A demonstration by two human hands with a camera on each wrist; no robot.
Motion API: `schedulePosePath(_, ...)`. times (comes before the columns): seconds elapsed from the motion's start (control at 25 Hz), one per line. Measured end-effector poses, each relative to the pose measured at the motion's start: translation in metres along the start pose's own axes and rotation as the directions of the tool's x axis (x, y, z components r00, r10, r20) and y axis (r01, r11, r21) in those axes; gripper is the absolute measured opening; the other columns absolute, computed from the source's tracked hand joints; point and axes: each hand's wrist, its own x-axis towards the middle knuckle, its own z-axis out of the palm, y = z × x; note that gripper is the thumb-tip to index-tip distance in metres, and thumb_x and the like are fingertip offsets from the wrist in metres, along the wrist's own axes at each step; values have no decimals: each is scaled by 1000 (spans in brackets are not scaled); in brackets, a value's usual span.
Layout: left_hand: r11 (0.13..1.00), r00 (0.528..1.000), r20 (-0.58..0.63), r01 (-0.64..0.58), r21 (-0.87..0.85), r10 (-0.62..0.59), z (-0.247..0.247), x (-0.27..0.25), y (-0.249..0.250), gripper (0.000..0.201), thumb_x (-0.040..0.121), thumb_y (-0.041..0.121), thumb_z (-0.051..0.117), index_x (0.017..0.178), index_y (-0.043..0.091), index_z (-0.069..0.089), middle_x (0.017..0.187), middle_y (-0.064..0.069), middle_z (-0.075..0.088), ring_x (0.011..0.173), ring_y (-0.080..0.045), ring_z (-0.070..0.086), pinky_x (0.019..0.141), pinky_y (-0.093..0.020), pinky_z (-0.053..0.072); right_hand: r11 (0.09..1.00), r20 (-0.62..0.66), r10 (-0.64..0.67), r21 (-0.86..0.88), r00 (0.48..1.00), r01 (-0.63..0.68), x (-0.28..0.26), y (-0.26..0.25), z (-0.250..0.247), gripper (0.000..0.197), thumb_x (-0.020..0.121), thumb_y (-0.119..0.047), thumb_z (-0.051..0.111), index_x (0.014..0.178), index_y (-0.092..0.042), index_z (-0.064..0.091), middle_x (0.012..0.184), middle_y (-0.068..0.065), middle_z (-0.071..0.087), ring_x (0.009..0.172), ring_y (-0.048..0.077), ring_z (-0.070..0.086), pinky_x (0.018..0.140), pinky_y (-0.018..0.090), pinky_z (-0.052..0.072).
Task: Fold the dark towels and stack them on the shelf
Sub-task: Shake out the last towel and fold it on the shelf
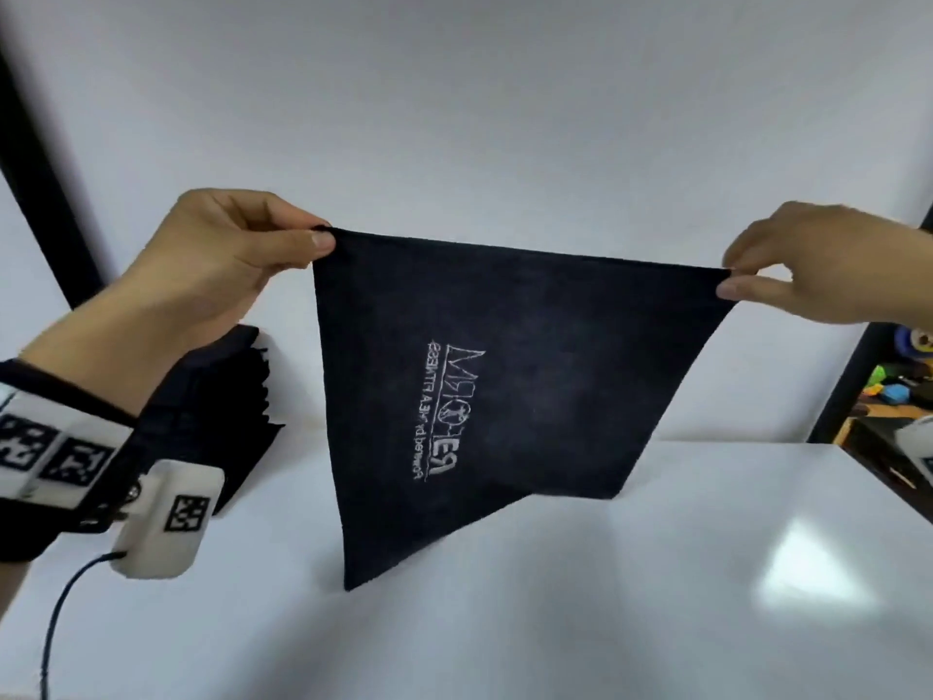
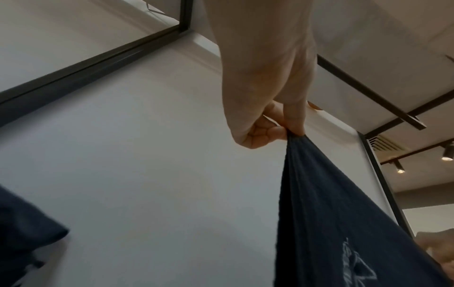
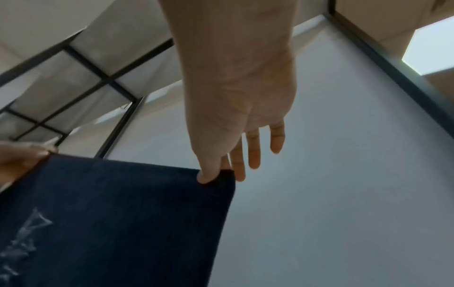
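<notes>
The dark towel [image 1: 510, 396] hung spread in the air betw. both hands, above the white shelf surface [image 1: 656, 573]; the left hand [image 1: 217, 265] pinched one top corner w/ thumb and curled fingers; the right hand [image 1: 818, 275] pinched the other top corner betw. thumb and forefinger, the remaining fingers [image 3: 254, 147] straight and loose beyond the cloth. Top edge ran taut from hand to hand; below it the cloth tapered to one low corner nearer the left hand, hovering just over the surface; printed white lettering [image 1: 447, 411] read mirrored, so prob. the back faced the wearer. A pile of other dark towels [image 1: 222, 396] lay below and behind the left wrist; whether folded, unclear.

Risks, as judged: right-hand grip looked light, only fingertips on the very corner; a sharp tug could slip it free and drop that side; lower edge hung uneven, so laying it down as is would likely fold skewed; the low corner might drag on the surface and bunch under; a swing left could brush the pile.
</notes>
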Motion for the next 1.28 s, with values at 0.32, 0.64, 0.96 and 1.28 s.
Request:
schedulePosePath(0.32,993,998,-56,-19,-118,12,-10,24,14,29,42,31,92,62,19,74,64,2,69,71,-17,63,87,-32,53,455,-135,369,889,920,-52,5,-1,-36,16,62,-33,82,67,-22,72,64,-9,73,60,3,68,65,7,52)
schedulePosePath(0.64,973,995,46,79,218,-91,-4,48,0,21,89,0,64,100,16,72,76,3,61,72,-6,60,80,-24,46,396,26,355,901,934,-176,17,18,-22,21,65,-35,83,82,-25,76,65,-12,70,57,-1,60,55,19,51)
schedulePosePath(0.96,971,994,-60,105,214,-94,29,86,-15,14,95,-1,57,89,10,65,81,-9,64,64,-9,68,63,-17,53,126,5,572,988,820,-93,47,8,-5,13,93,-13,65,81,-13,59,85,9,64,83,21,76,62,26,60)
schedulePosePath(1.28,934,965,187,112,339,-183,2,6,-31,17,89,4,66,84,19,70,70,2,62,61,-11,56,54,-20,45,87,0,380,996,925,-35,-21,-7,22,7,72,-26,74,69,-26,68,73,-6,73,78,10,69,74,24,58)
